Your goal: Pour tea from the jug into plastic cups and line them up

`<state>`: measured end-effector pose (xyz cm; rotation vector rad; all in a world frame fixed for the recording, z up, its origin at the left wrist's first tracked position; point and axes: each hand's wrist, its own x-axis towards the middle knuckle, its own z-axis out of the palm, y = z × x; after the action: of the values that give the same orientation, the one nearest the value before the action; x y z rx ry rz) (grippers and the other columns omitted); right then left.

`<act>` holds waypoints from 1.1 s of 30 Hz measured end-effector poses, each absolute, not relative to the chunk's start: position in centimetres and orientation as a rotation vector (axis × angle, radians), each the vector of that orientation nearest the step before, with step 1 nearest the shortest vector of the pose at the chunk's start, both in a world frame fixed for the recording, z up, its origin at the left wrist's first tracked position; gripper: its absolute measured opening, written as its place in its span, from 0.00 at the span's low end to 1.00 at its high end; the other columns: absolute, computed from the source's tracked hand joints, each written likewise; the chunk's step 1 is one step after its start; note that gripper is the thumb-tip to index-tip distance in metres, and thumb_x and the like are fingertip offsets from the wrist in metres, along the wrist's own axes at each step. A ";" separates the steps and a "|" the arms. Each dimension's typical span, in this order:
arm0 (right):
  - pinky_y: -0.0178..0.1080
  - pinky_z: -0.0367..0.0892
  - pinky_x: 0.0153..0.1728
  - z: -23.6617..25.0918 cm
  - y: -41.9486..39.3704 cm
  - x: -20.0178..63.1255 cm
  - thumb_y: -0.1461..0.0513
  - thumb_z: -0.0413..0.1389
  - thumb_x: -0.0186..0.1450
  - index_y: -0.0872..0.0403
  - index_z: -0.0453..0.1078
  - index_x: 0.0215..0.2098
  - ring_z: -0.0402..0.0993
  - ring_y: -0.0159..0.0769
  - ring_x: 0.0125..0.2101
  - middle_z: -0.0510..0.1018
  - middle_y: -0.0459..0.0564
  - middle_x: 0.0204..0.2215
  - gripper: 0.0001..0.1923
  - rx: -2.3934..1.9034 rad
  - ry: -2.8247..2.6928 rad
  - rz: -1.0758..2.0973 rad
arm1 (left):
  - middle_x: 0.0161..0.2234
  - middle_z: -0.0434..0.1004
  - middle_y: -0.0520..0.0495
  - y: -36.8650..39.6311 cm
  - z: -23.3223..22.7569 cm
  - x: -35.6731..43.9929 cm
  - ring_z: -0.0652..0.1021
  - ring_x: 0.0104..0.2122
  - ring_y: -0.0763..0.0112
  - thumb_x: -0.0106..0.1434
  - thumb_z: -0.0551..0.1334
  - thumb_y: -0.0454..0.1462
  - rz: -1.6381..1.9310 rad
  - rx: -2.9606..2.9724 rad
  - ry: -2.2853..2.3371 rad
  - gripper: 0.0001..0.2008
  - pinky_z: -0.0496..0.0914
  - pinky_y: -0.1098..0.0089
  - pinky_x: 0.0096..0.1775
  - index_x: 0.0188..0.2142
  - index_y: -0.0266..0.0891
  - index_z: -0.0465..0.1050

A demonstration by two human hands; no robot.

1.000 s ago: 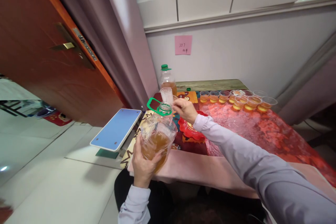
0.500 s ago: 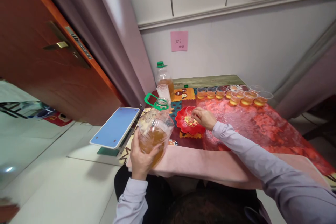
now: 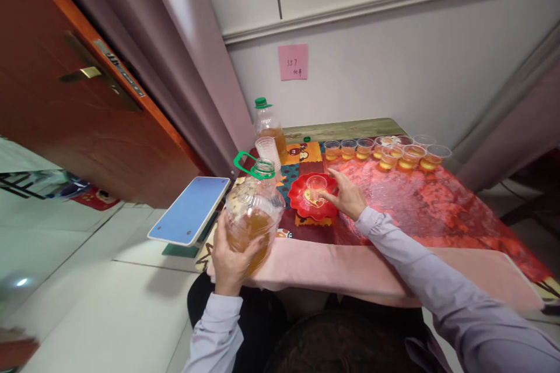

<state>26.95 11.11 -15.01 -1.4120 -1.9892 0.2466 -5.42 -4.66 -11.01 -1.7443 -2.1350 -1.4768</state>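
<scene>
My left hand (image 3: 236, 253) is wrapped round a big clear plastic jug (image 3: 256, 215) of amber liquid. The jug has a green carry ring and an uncapped mouth, and it stands near the table's left front edge. Over the red scalloped plate (image 3: 297, 205), my right hand (image 3: 347, 193) has its thumb and fingers spread apart, holding nothing. A clear plastic cup (image 3: 317, 182) sits in the plate, just beyond my right thumb. Behind the jug leans a stack of clear cups (image 3: 268, 151).
A second jug (image 3: 270, 134) with a green cap stands at the back left. Several cups of amber liquid (image 3: 389, 157) line the far right of the table. A pink cloth (image 3: 315, 262) covers the front edge; a blue-topped stand (image 3: 190, 210) is at the left.
My right hand has let go of the clear cup, and its fingers have opened. The cup now rests in the red plate. My left hand keeps its hold on the jug.
</scene>
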 end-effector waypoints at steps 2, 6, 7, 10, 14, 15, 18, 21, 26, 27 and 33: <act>0.51 0.73 0.53 -15.3 11.1 26.5 0.49 0.65 0.65 0.56 0.64 0.68 0.75 0.55 0.58 0.75 0.63 0.62 0.39 -1.513 -1.964 0.284 | 0.66 0.70 0.31 -4.6 -11.0 -5.4 0.73 0.65 0.46 0.52 0.71 0.61 -1.480 -1.748 -2.130 0.54 0.66 0.49 0.66 0.70 0.37 0.59; 0.48 0.74 0.50 -15.4 11.1 25.2 0.52 0.64 0.66 0.55 0.68 0.64 0.79 0.52 0.52 0.80 0.60 0.56 0.32 -1.664 -1.986 0.361 | 0.66 0.69 0.30 -4.7 -10.8 -5.5 0.73 0.65 0.46 0.52 0.71 0.61 -1.464 -1.769 -2.133 0.54 0.67 0.50 0.66 0.70 0.35 0.59; 0.47 0.74 0.48 -15.4 11.1 24.9 0.52 0.64 0.66 0.54 0.68 0.64 0.80 0.52 0.51 0.81 0.59 0.54 0.31 -1.690 -1.980 0.371 | 0.66 0.69 0.30 -4.7 -10.8 -5.5 0.73 0.65 0.46 0.52 0.71 0.60 -1.455 -1.773 -2.132 0.54 0.67 0.50 0.66 0.70 0.36 0.59; 0.46 0.74 0.45 -15.2 11.1 24.5 0.51 0.63 0.67 0.52 0.68 0.64 0.82 0.51 0.47 0.83 0.57 0.50 0.31 -1.732 -1.964 0.406 | 0.66 0.69 0.30 -4.7 -10.8 -5.5 0.73 0.65 0.45 0.52 0.72 0.60 -1.450 -1.776 -2.126 0.54 0.67 0.51 0.66 0.70 0.35 0.59; 0.47 0.75 0.44 -15.0 10.8 24.8 0.52 0.65 0.65 0.55 0.62 0.69 0.82 0.53 0.46 0.83 0.58 0.51 0.38 -1.692 -1.894 0.416 | 0.66 0.69 0.30 -4.7 -11.0 -5.5 0.72 0.65 0.45 0.52 0.72 0.60 -1.467 -1.762 -2.139 0.54 0.67 0.49 0.66 0.70 0.36 0.59; 0.48 0.75 0.45 -14.8 10.5 24.8 0.51 0.65 0.64 0.57 0.59 0.70 0.82 0.53 0.46 0.82 0.61 0.53 0.41 -1.660 -1.837 0.392 | 0.66 0.69 0.30 -4.7 -11.0 -5.5 0.72 0.65 0.45 0.52 0.72 0.59 -1.470 -1.763 -2.139 0.54 0.67 0.49 0.66 0.70 0.37 0.59; 0.49 0.76 0.44 -14.0 8.8 23.8 0.47 0.61 0.66 0.59 0.55 0.71 0.82 0.50 0.42 0.77 0.67 0.57 0.44 -1.481 -1.570 0.338 | 0.66 0.70 0.31 -4.6 -10.8 -5.3 0.73 0.64 0.45 0.52 0.72 0.59 -1.456 -1.778 -2.129 0.53 0.68 0.49 0.65 0.70 0.38 0.60; 0.44 0.76 0.38 -13.6 5.7 20.7 0.47 0.54 0.71 0.54 0.62 0.64 0.80 0.42 0.35 0.82 0.58 0.45 0.29 -1.185 -1.386 0.559 | 0.65 0.71 0.31 -4.5 -10.3 -5.0 0.74 0.63 0.46 0.51 0.73 0.58 -1.393 -1.817 -2.116 0.53 0.69 0.50 0.64 0.70 0.38 0.60; 0.41 0.76 0.34 -15.6 1.1 14.1 0.45 0.59 0.68 0.49 0.65 0.57 0.80 0.40 0.31 0.81 0.49 0.34 0.26 -0.841 -1.506 1.134 | 0.65 0.70 0.31 -4.5 -9.7 -4.7 0.74 0.64 0.47 0.53 0.73 0.57 -1.348 -1.875 -2.109 0.51 0.70 0.51 0.63 0.70 0.38 0.59; 0.41 0.76 0.34 -16.2 0.6 13.4 0.44 0.62 0.66 0.49 0.64 0.59 0.80 0.40 0.32 0.81 0.50 0.36 0.31 -0.810 -1.544 1.199 | 0.65 0.70 0.32 -4.5 -9.6 -4.7 0.74 0.64 0.47 0.53 0.72 0.57 -1.348 -1.883 -2.113 0.51 0.70 0.51 0.63 0.70 0.38 0.59; 0.43 0.78 0.35 -17.6 0.7 12.8 0.41 0.67 0.61 0.48 0.62 0.64 0.82 0.43 0.35 0.81 0.50 0.38 0.40 -0.638 -1.588 1.519 | 0.65 0.71 0.33 -4.0 -9.1 -4.6 0.74 0.63 0.48 0.52 0.73 0.56 -1.343 -1.915 -2.160 0.52 0.69 0.52 0.64 0.70 0.39 0.60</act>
<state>12.82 0.74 -17.57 -0.6381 -1.5882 1.5191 -4.55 -4.04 -9.08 -1.9146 -2.1603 -1.3434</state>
